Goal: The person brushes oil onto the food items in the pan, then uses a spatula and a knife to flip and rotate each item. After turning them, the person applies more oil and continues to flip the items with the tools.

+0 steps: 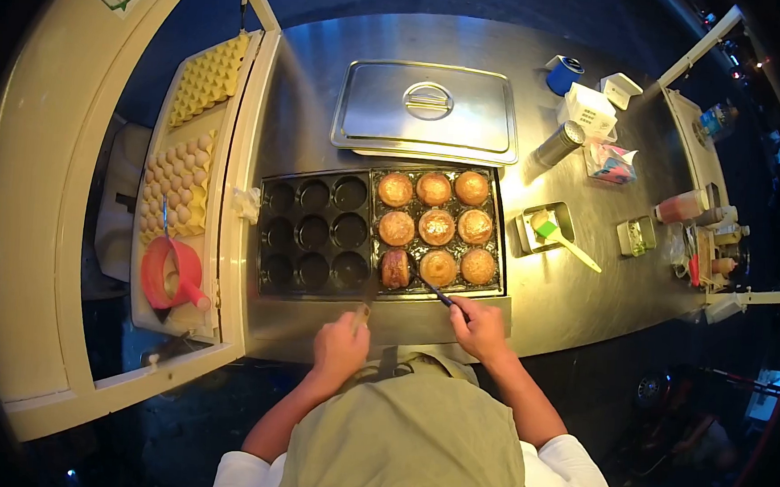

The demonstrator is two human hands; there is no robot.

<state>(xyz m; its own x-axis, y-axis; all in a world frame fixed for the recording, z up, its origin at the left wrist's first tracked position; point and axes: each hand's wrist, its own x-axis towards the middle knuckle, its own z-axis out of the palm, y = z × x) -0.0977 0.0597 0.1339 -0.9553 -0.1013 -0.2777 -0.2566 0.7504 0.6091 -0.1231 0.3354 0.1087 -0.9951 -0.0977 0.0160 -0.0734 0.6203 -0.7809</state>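
Round browned cakes [436, 227] fill the wells in the right half of a black griddle [370, 229]. The front-left cake [396, 268] of that half is tipped on its side. My left hand [341, 348] is closed round the light handle of a tool [362, 314], whose dark end reaches towards the tipped cake. In my right hand [479, 327] is a thin dark tool [439, 293], its tip close to the tipped cake and the front middle one [438, 268]. The griddle's left wells [311, 232] hold no cakes.
Behind the griddle lies a lidded steel tray [427, 112]. To its right stand a shaker [559, 145] and a small pan [544, 228] with a green-headed brush [569, 243]. Egg trays [177, 181] and a pink pot [170, 273] are at the left. Bottles [682, 206] stand far right.
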